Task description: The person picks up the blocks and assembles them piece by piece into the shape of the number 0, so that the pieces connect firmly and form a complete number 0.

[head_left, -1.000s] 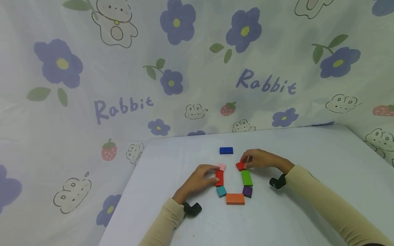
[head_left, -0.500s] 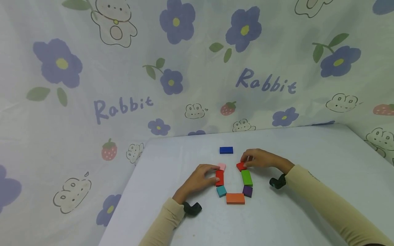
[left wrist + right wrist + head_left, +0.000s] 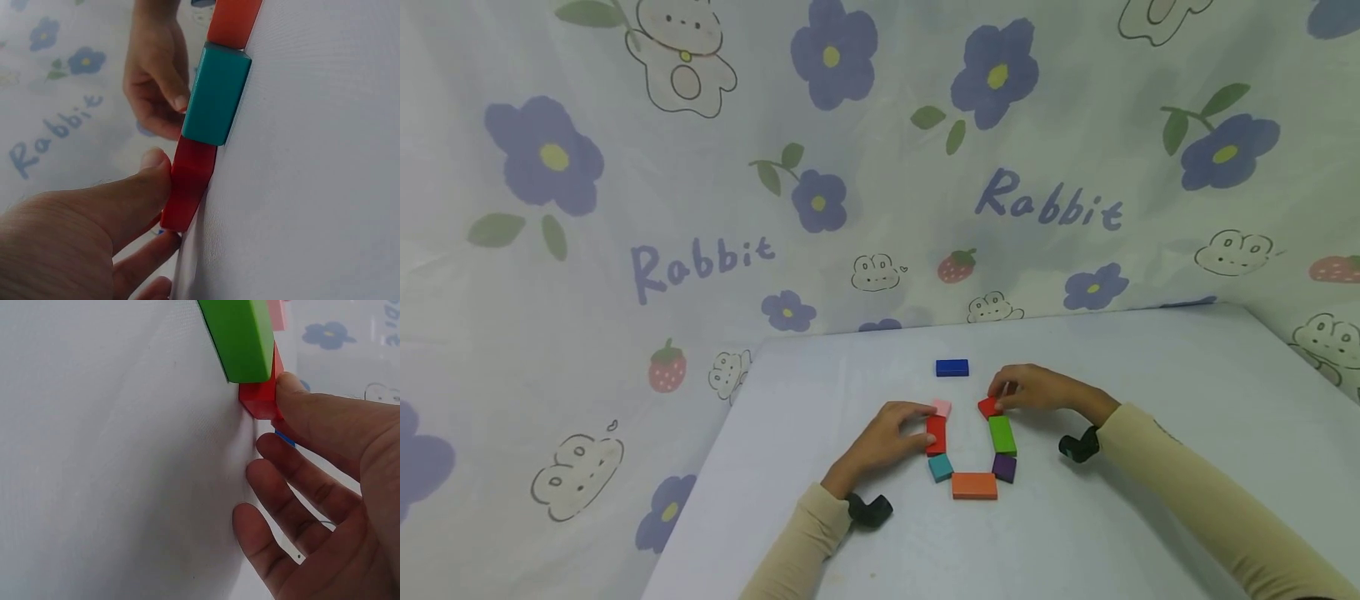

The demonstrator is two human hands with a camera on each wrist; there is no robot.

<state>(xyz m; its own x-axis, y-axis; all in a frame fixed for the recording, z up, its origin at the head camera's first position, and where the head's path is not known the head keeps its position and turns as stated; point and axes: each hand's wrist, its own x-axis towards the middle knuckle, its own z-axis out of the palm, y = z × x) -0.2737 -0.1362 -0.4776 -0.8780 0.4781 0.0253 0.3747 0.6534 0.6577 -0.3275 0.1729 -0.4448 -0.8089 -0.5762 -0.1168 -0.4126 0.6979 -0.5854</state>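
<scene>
In the head view, my left hand [image 3: 883,437] lies at the left of the block outline. Its thumb touches the long red block [image 3: 936,427], and a fingertip reaches the pink block [image 3: 942,407]. The left wrist view shows the thumb against the red block's side [image 3: 187,181]; the other fingers lie beyond it, partly hidden. My right hand [image 3: 1037,388] pinches a small red block [image 3: 987,407] between thumb and index finger, at the far end of the green block [image 3: 1002,435]. In the right wrist view its other fingers [image 3: 269,487] spread beside the table surface.
A teal block [image 3: 940,467], an orange block [image 3: 974,486] and a purple block [image 3: 1004,467] form the near end of the U-shaped outline. Farther back lies a blue block [image 3: 952,367] by itself. Behind the white table [image 3: 1150,358] hangs a printed cloth [image 3: 910,192].
The small red block has shifted very slightly to the right in my right hand's pinch. My left hand and the other blocks hold their places.
</scene>
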